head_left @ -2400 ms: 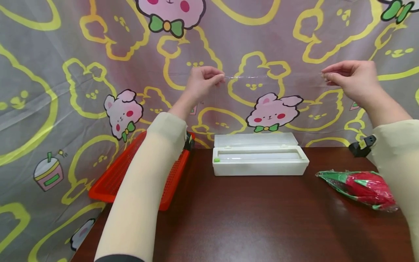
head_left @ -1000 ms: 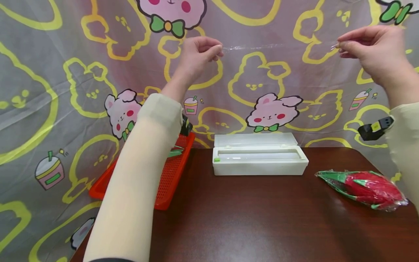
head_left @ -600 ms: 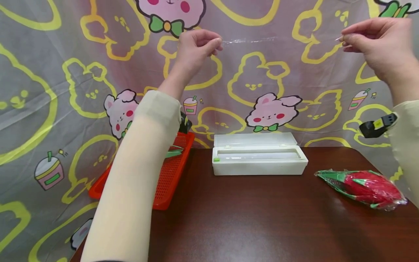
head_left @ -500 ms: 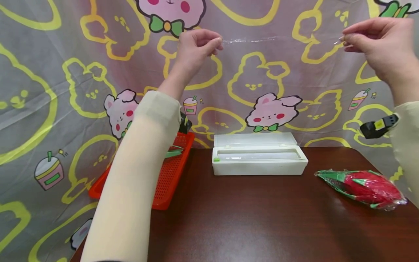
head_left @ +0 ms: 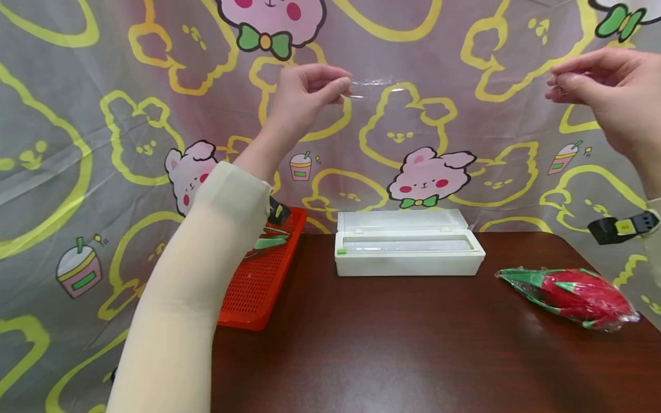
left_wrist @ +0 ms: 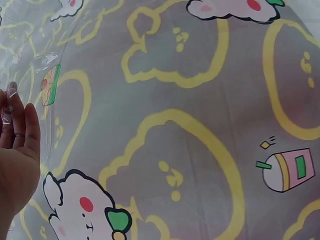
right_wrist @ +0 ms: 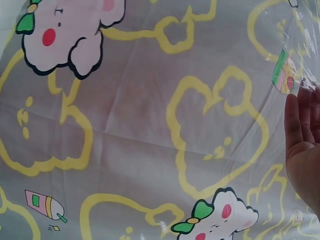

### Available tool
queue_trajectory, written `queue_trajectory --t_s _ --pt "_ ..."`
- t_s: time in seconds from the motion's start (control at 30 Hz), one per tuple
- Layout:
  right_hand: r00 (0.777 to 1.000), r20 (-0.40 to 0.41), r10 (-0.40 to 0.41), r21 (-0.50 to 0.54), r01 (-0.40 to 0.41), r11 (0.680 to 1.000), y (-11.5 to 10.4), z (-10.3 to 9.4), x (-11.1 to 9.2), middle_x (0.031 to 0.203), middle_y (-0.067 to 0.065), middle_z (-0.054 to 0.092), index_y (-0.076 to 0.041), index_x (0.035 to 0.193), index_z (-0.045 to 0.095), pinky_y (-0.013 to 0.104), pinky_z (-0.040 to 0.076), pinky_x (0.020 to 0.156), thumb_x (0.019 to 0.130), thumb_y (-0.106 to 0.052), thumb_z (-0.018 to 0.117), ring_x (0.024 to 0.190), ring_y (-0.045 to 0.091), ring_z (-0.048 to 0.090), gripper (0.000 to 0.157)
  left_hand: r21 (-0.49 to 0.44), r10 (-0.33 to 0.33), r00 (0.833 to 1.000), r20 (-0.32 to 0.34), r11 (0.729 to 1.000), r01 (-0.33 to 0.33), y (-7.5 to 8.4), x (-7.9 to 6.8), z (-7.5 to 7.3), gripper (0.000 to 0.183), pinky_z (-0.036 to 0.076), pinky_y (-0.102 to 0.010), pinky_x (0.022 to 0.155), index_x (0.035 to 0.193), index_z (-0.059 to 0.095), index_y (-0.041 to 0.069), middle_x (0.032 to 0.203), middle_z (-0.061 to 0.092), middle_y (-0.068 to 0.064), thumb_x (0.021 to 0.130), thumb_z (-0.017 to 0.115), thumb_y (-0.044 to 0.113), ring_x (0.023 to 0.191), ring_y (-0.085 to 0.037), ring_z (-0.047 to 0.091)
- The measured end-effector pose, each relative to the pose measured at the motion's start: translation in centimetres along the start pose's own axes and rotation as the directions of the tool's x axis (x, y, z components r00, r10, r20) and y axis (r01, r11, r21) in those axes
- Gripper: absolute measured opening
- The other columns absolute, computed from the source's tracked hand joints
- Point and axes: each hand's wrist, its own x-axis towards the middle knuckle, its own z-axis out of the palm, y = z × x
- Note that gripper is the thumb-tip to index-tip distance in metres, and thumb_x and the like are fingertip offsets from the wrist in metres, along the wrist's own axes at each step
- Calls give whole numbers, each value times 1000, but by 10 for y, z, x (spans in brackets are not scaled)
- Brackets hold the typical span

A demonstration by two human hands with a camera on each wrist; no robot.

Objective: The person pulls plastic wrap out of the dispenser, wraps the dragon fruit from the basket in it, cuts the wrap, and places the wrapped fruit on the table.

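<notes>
Head view, clear film, between hands; box below

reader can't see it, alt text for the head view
A person's raised left grip and right grip hold clear film. Below, a red basket, an open white box and a wrapped red and green item sit left to right on a brown table.

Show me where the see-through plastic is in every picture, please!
Head: upper middle, where the plastic shines beside the left hand.
Left wrist: upper left, the plastic glints near the fingertips.
Right wrist: upper right corner, the plastic glints above the right hand.
Shared landmark: the cartoon curtain fills the background.
</notes>
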Motion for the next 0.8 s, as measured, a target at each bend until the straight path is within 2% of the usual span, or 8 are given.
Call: queue_trajectory --t_s 0.13,0.23,0.37,0.57,0.67,0.8 --pt "999 35 26 -124 -21 992 4 -3 -13 90 -4 67 -3 105 72 8 47 75 94 4 56 73 4 64 21 -31 -18 1000 26 999 18 -6 -10 2 19 52 -27 85 101 72 -2 90 70 -10 89 71 13 86 -25 63" --pt "997 52 50 -169 -40 985 8 -4 -23 91 -6 67 -7 104 72 7 46 74 94 3 55 72 2 64 22 -29 1 998 67 1000 1 -15 -20 5 17 53 -31 81 99 71 -4 88 70 -12 89 71 10 82 -27 63" --pt "994 85 71 -207 -52 977 11 -5 -38 91 -10 69 -11 103 73 7 47 71 94 6 55 70 1 65 26 2 7 993 114 1000 -8 -25 -36 8 14 54 -33 75 97 71 -4 85 70 -12 90 70 8 76 -25 63" --pt "985 160 71 -295 -22 955 18 -9 -61 91 -14 70 -13 103 73 7 47 68 92 10 56 69 0 65 31 18 -21 985 171 1000 18 -35 -63 13 14 53 -29 70 96 71 -5 83 69 -10 90 70 7 72 -21 61" --pt "978 180 104 -361 -32 932 22 -10 -75 88 -15 69 -10 103 72 6 46 69 91 9 59 68 0 64 26 29 -42 976 215 999 36 -43 -79 17 14 53 -28 68 97 71 -4 85 70 -13 89 70 8 73 -20 63" --pt "962 186 199 -473 -90 876 29 -11 -97 82 -12 69 -10 103 72 5 45 65 91 1 65 67 1 63 18 42 -92 960 265 996 84 -55 -102 23 11 52 -28 64 94 72 0 85 71 -12 90 71 10 75 -19 65"
